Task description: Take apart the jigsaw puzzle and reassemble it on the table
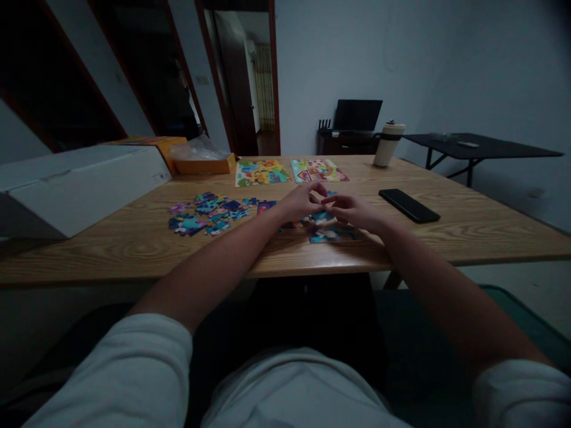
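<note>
My left hand (300, 202) and my right hand (354, 212) meet over the near middle of the table, fingertips nearly touching. The fingers of both hands are bent in a pinch; whatever is between them is too small and dark to make out. Beneath them lies a partly joined jigsaw puzzle (332, 234) in teal and blue, largely covered by the hands. A dark blue and red puzzle section (266, 206) shows beside my left wrist. Further left, loose jigsaw pieces (207, 213) in blue, teal and purple are spread in a pile.
Two colourful picture sheets (262, 173) lie beyond my hands. A black phone-like slab (408, 205) is on the right, with a cream tumbler (389, 144) behind. At left stand a white box (89, 184) and an orange tray (205, 166) holding clear plastic.
</note>
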Available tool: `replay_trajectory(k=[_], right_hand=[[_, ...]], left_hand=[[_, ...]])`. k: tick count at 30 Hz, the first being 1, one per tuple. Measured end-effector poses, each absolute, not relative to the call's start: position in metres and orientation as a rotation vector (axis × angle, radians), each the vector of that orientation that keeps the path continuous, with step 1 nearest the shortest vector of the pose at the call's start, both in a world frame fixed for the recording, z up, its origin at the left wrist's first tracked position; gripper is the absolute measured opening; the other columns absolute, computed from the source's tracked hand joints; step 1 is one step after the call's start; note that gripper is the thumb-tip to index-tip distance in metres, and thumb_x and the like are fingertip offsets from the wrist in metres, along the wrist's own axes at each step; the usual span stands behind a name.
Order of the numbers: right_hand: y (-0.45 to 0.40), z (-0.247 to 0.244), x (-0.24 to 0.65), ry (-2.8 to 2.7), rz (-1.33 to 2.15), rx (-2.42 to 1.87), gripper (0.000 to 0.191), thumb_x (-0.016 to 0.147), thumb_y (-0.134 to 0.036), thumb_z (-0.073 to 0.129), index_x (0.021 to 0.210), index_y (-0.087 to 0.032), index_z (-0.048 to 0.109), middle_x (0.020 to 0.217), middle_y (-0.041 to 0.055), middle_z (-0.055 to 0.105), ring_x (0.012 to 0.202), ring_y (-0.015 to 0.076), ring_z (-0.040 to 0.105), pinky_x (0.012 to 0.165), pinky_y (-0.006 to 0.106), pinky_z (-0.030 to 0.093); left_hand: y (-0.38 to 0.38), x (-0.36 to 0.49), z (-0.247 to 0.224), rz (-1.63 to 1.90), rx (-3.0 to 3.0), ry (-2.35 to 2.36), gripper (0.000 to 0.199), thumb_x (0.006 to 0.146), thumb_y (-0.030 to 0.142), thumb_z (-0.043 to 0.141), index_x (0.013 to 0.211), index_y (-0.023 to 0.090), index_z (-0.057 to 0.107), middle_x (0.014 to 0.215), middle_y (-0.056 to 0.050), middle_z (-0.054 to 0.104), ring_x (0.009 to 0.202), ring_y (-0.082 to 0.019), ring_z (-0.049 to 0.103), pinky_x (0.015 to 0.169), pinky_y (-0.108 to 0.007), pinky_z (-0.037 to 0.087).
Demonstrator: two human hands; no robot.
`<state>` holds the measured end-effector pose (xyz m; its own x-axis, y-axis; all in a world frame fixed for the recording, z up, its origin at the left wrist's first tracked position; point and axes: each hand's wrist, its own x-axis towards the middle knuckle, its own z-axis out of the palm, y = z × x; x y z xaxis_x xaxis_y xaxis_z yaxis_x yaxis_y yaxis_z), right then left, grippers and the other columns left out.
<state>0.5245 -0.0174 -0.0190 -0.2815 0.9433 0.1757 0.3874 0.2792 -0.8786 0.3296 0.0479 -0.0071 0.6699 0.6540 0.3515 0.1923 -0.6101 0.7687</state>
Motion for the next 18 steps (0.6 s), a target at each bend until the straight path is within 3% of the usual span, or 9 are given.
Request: replay_trajectory(k=[3,9,13,18], right_hand=[[-0.015,-0.02,0.527,-1.854,0.889,-1.259,0.026,0.083,-0.043,0.069,0.099,-0.022,0.071,0.087,0.0041,0.072,0.07,0.0158,0.062,0.059,0.026,0.049],[-0.012,-0.022,0.545,-1.992,0.718,-1.434,0.024,0.082,-0.041,0.07,0.098,-0.023,0.072,0.079,0.0025,0.07,0.062,0.015,0.06,0.052,0.025,0.044],[-0.01,-0.025,0.549,-2.072,0.541,-1.484,0.014,0.081,-0.035,0.07,0.088,-0.023,0.072,0.083,0.0045,0.072,0.07,0.018,0.064,0.06,0.027,0.048],[-0.009,-0.026,0.549,-2.163,0.468,-1.566,0.017,0.084,-0.034,0.065,0.092,-0.021,0.074,0.088,0.0053,0.073,0.073,0.0187,0.065,0.065,0.028,0.048]], left_hand=[[0.048,0.328,-0.012,0.792,2.212,0.653,0.023,0.079,0.01,0.067,0.101,0.012,0.06,0.102,-0.009,0.069,0.078,-0.013,0.067,0.066,-0.025,0.051],[0.048,0.31,-0.013,0.431,2.571,0.714,0.025,0.084,0.024,0.067,0.106,0.016,0.073,0.095,-0.006,0.074,0.082,-0.017,0.067,0.075,-0.027,0.05],[0.048,0.307,-0.014,0.4,2.796,0.61,0.026,0.086,0.024,0.063,0.108,0.017,0.077,0.102,-0.009,0.075,0.093,-0.019,0.066,0.084,-0.029,0.049],[0.043,0.31,-0.013,0.32,2.916,0.485,0.027,0.09,0.023,0.06,0.109,0.019,0.079,0.108,-0.008,0.075,0.097,-0.018,0.066,0.09,-0.027,0.046]])
